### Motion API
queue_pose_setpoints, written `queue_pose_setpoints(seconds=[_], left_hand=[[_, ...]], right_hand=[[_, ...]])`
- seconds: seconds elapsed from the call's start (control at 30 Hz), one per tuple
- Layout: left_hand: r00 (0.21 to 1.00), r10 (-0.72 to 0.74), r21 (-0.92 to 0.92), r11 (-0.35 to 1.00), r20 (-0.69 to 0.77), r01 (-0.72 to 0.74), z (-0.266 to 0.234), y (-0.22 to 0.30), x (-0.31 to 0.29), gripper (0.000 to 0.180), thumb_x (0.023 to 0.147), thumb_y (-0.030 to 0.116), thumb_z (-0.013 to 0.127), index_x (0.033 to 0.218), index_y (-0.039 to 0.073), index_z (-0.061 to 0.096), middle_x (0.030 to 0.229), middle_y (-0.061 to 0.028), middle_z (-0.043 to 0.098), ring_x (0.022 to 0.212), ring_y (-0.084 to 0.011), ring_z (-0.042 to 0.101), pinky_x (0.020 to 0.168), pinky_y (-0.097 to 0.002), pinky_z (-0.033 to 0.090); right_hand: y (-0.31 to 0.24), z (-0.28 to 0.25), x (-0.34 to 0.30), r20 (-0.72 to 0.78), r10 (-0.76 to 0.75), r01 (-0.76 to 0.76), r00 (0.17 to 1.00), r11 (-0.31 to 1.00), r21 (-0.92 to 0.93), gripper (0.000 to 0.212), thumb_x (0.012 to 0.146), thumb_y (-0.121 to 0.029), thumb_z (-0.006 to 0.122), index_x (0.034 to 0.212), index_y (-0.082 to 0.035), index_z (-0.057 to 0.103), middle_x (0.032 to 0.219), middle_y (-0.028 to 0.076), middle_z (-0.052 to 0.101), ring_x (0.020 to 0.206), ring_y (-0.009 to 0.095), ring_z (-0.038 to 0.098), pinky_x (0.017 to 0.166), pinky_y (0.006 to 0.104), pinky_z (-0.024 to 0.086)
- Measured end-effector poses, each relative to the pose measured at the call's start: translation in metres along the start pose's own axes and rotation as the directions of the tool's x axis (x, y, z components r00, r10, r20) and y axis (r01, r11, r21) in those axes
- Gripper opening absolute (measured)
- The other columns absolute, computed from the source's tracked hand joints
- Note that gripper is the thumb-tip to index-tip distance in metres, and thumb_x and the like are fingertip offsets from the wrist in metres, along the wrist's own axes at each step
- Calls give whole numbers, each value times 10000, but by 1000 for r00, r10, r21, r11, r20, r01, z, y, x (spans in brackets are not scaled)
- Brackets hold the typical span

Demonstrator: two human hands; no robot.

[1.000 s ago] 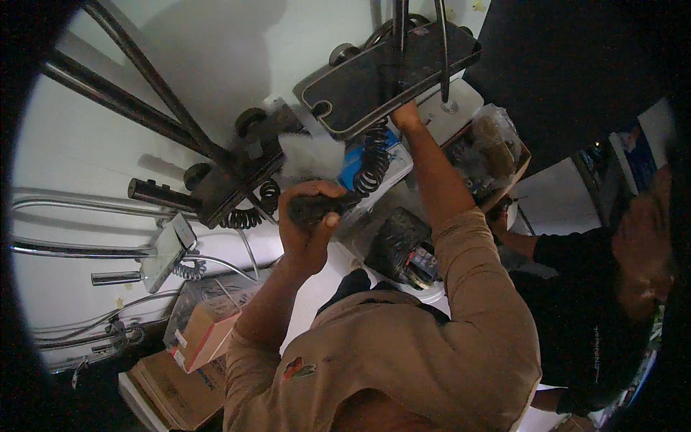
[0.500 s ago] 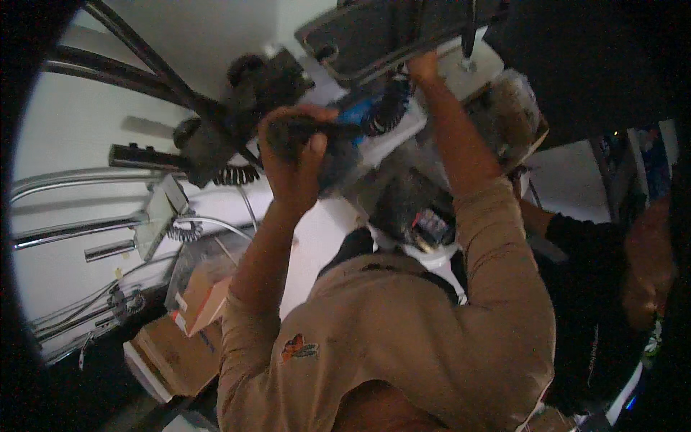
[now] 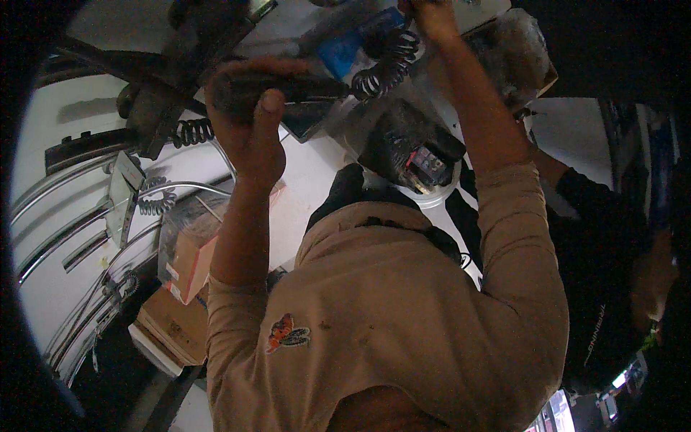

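My left hand [image 3: 248, 137] is closed around a black, handle-like device [image 3: 309, 88], thumb on its near side. A black coiled cord [image 3: 389, 68] runs from the device's right end, seemingly joined to it. Beyond the cord lies a blue object [image 3: 340, 54], too blurred to name. At the top edge my right hand [image 3: 434, 20] reaches away from me, its fingers partly cut off by the picture's rim. Whether it grips anything cannot be made out.
Below my arms stands a white bucket [image 3: 434, 199] with a black bag [image 3: 396, 137] in it. Chrome rails [image 3: 65, 237] line the left wall above a cardboard box [image 3: 173, 324]. A plastic-covered box [image 3: 515, 57] sits far right. Another person [image 3: 604, 266] in dark clothes is close at right.
The view has shifted, so the dark panel at the top has left the picture. My left hand, still holding the device, appears farther left; my right hand appears higher.
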State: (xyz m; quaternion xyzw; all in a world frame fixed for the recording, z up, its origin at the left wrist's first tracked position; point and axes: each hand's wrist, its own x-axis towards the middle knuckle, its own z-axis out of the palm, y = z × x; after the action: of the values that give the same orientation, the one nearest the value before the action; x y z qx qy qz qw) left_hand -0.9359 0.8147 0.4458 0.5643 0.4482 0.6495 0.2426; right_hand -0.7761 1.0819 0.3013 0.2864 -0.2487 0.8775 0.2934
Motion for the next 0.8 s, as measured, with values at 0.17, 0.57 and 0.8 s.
queue_pose_setpoints(seconds=[0.17,0.57,0.8], left_hand=[[999,-39,-90,995,10,40,-1,-3,-6,339,821,196,579,1043,1,413,921,-144,590,877,-223,590,799,-318,463],[976,-209,-188,958,63,217,6,-4,-35,292,807,141,552,1046,-8,475,937,-144,563,829,-248,560,775,-396,464],[922,-342,-373,843,183,387,63,-18,-41,450,752,124,650,1107,37,387,914,-83,540,819,-145,532,734,-281,442]], right_hand=[[27,54,-16,-336,-481,-162,810,367,-916,187,903,-123,471,1047,-19,530,639,30,460,444,89,385,418,263,339],[80,159,-60,-706,-146,-666,693,247,-704,432,712,-133,683,1124,-127,552,979,-6,589,767,113,521,683,250,449],[117,221,-75,-779,-4,-736,627,325,-594,492,600,-168,789,1033,-47,587,937,85,626,907,175,574,820,318,452]])
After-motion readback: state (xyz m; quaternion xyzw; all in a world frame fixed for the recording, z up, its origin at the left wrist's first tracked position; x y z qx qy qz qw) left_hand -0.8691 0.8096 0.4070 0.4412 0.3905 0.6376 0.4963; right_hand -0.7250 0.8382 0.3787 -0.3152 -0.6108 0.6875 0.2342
